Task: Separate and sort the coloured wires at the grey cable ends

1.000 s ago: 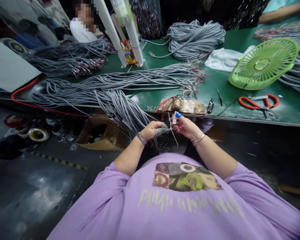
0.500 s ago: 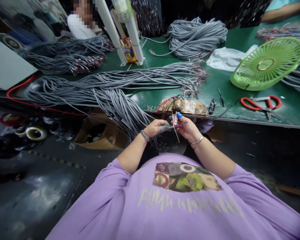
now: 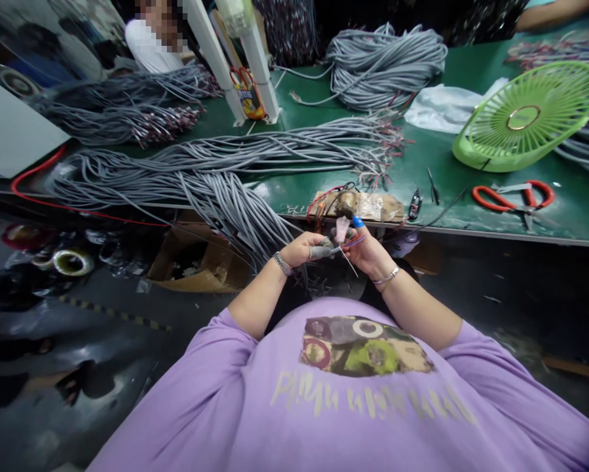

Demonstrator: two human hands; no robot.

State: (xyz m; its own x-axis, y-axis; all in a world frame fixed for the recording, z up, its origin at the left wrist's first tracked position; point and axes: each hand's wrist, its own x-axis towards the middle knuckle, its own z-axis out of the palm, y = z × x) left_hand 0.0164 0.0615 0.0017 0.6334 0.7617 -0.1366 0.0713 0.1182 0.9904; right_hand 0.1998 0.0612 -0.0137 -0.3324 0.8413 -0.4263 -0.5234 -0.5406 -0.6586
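Observation:
Just below the front edge of the green table [image 3: 422,170], my two hands meet close together. My left hand [image 3: 301,249] is closed round the end of a grey cable [image 3: 323,251], its fingertips wrapped in grey tape. My right hand [image 3: 367,249] pinches the thin coloured wires [image 3: 349,244] that fan out of that cable end; its fingers carry blue and pink tape. One pale strand hangs down between the hands. A thick bundle of grey cables [image 3: 225,203] spills over the table edge to the left of my left hand.
Several grey cable bundles [image 3: 284,151] and a coil [image 3: 382,59] cover the table. A green fan [image 3: 525,118] and red-handled scissors [image 3: 513,195] lie at the right. A taped block with wires [image 3: 358,206] sits at the edge. An open cardboard box [image 3: 196,259] and tape rolls [image 3: 71,262] lie on the floor. Another person sits at far left.
Both hands have stayed together on the cable end and drifted slightly up towards the table edge. The view has tilted a little, shifting the table upward in the picture.

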